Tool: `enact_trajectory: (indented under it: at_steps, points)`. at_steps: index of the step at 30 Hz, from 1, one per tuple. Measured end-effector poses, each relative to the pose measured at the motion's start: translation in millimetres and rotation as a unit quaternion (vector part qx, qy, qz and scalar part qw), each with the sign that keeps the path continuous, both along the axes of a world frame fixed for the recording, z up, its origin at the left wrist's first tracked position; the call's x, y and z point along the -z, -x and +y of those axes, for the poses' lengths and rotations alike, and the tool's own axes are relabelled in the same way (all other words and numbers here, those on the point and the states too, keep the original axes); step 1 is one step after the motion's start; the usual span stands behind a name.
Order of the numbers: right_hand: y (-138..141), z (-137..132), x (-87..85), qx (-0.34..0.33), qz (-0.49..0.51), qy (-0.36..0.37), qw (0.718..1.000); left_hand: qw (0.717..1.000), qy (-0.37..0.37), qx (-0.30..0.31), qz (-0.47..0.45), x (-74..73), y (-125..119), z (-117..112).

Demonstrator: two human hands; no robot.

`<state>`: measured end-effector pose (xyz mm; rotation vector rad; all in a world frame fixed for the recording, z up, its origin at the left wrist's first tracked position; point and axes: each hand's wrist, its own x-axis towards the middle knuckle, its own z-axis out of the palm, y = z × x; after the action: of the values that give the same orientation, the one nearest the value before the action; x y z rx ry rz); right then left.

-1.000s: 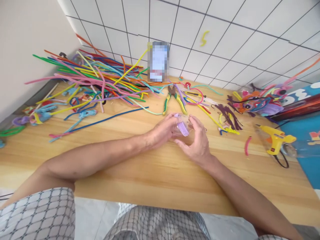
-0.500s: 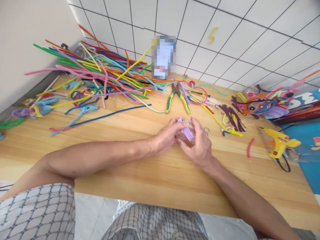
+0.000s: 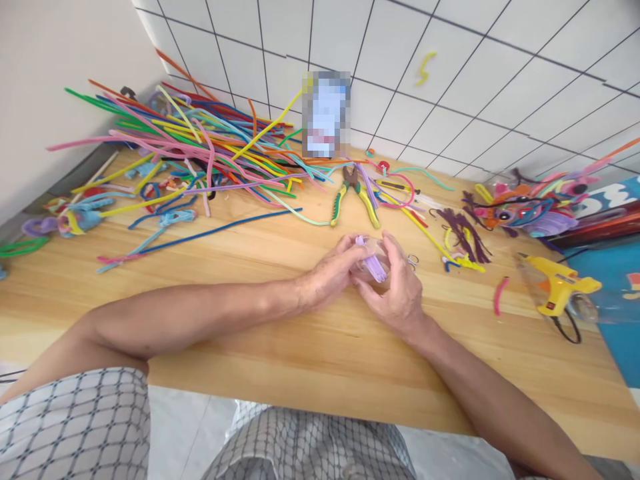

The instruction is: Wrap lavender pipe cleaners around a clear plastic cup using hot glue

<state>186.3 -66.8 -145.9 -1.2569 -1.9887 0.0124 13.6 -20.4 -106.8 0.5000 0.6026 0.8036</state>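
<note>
Both my hands meet over the middle of the wooden table (image 3: 310,360). My left hand (image 3: 333,270) and my right hand (image 3: 397,283) are closed around a small clear round object with a folded lilac pipe cleaner (image 3: 373,263) against it. The fingers of both hands pinch the lilac piece from either side. Yellow-handled pliers (image 3: 353,197) lie just beyond my hands.
A large heap of coloured pipe cleaners (image 3: 200,157) covers the back left. A yellow glue gun (image 3: 557,287) lies at the right with its cord. A finished pipe-cleaner figure (image 3: 520,207) sits at the back right. A blurred phone (image 3: 326,113) leans on the tiled wall.
My hands have drawn closer together around the lilac piece since a second ago. The view shifted slightly at first, then held steady.
</note>
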Motion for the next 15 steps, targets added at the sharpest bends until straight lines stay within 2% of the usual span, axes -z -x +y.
enact_trajectory:
  at_steps: [4,10,12,15]
  points:
    - [-0.9,0.1,0.6,-0.003,-0.002,0.005,1.0,1.0,-0.013,-0.004,0.004,0.4,0.6,0.3]
    - [-22.1,3.6,-10.7,-0.102,0.055,0.088,0.989,0.998,-0.058,0.011,0.032,1.9,4.4,6.7]
    - [-27.8,4.4,-13.3,-0.104,0.069,0.103,0.987,0.996,-0.078,0.019,0.04,2.9,5.7,7.7]
    - [-28.9,4.9,-12.5,-0.091,0.066,0.082,0.99,0.995,-0.09,0.021,0.042,5.1,6.7,7.2]
